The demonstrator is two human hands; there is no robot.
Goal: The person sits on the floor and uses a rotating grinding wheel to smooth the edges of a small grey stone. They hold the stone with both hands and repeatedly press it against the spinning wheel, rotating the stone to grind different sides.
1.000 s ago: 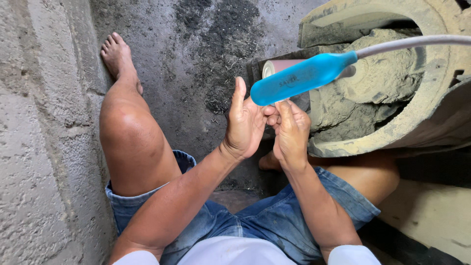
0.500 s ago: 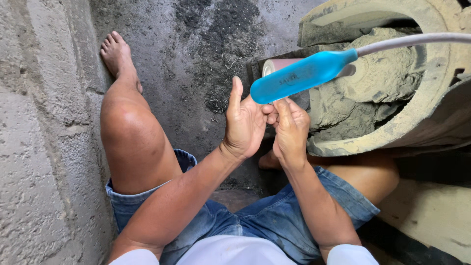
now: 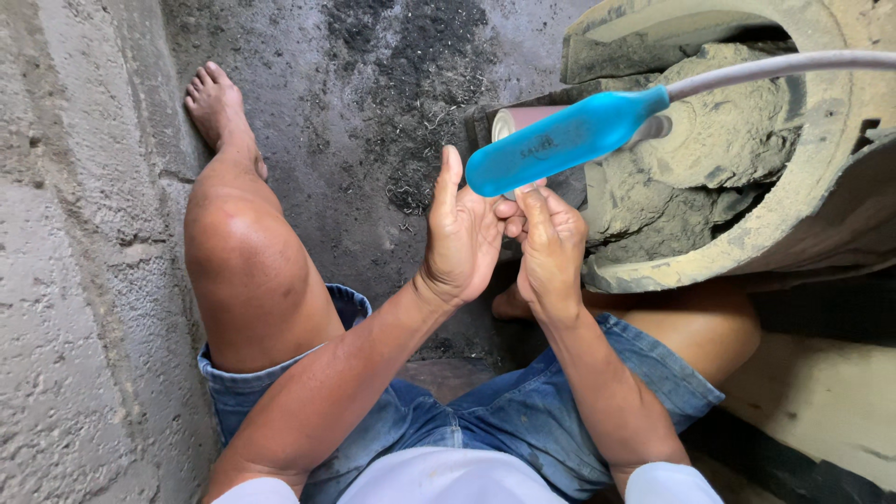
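Both hands meet fingertip to fingertip under the blue handle (image 3: 565,140): left hand (image 3: 462,233) with its thumb up, right hand (image 3: 551,247) curled. Whatever they pinch is hidden (too small to see). That handle slants from lower left up to a grey rod (image 3: 775,65), cut off at right. Nothing has shifted since earlier.

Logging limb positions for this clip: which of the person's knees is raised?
The left knee, bent upward beside the concrete wall. The right leg lies folded flat under the hands.
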